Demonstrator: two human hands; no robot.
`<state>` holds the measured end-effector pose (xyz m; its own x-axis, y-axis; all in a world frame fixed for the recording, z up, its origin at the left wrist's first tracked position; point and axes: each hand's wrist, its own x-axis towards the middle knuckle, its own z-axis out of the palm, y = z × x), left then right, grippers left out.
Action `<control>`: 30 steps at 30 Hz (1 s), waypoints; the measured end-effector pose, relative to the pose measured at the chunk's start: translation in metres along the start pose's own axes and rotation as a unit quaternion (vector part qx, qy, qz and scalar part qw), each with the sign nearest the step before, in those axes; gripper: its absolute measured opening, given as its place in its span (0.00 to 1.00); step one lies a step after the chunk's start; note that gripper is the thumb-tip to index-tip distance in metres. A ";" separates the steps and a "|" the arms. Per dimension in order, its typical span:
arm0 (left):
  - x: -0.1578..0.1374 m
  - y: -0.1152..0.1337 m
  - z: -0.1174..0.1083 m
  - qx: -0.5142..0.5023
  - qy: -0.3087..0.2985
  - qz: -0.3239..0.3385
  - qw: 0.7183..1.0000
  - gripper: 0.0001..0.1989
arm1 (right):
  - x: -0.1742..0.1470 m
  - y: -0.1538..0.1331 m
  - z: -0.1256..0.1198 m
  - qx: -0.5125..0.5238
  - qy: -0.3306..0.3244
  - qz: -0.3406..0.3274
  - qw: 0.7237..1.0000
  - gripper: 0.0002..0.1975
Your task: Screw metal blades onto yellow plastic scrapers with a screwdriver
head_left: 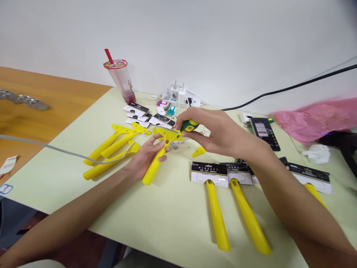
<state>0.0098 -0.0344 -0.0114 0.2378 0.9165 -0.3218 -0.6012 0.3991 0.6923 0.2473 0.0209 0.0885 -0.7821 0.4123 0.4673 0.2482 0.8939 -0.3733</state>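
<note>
My left hand (149, 152) is closed round the neck of a yellow scraper (154, 167), whose wide head with a metal blade edge points away from me. In my right hand (208, 128) is a green-and-yellow screwdriver (191, 125), gripped by its handle over the right end of the scraper's head. The screwdriver's tip is hidden. Small metal screws (181, 142) lie on the table just beyond the scraper. Several yellow scraper handles (111, 145) rest left of my left hand. A loose yellow piece (198, 151) lies under my right hand.
Two carded yellow scrapers (219, 216) (251, 219) lie at the front right. Folded cards (136, 108), a drink cup (121, 80) and a power strip (181, 95) stand at the back. A grey cable (64, 150) crosses the left side. A phone (264, 134) and pink cloth (315, 119) are right.
</note>
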 end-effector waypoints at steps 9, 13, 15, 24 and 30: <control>-0.001 -0.001 0.004 0.014 0.007 -0.016 1.000 0.19 | 0.000 0.008 -0.003 -0.048 0.023 -0.029 0.998 0.08; 0.000 -0.002 0.002 0.030 -0.013 -0.009 0.999 0.20 | -0.001 0.008 -0.005 -0.048 0.029 -0.025 0.998 0.11; 0.000 -0.003 0.000 0.038 -0.020 -0.001 0.999 0.20 | -0.001 0.008 -0.006 -0.048 0.022 -0.019 0.998 0.12; 0.001 -0.002 -0.004 0.067 -0.050 0.066 0.994 0.22 | -0.004 -0.031 -0.028 -0.051 0.073 -0.015 0.996 0.09; 0.000 0.004 -0.011 0.082 -0.093 0.099 0.987 0.23 | -0.016 -0.053 -0.064 -0.038 0.205 0.062 0.976 0.21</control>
<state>-0.0013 -0.0329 -0.0158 0.2739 0.9601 -0.0558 -0.5213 0.1970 0.8303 0.2834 -0.0220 0.1526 -0.4526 0.5406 0.7091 0.3809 0.8363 -0.3944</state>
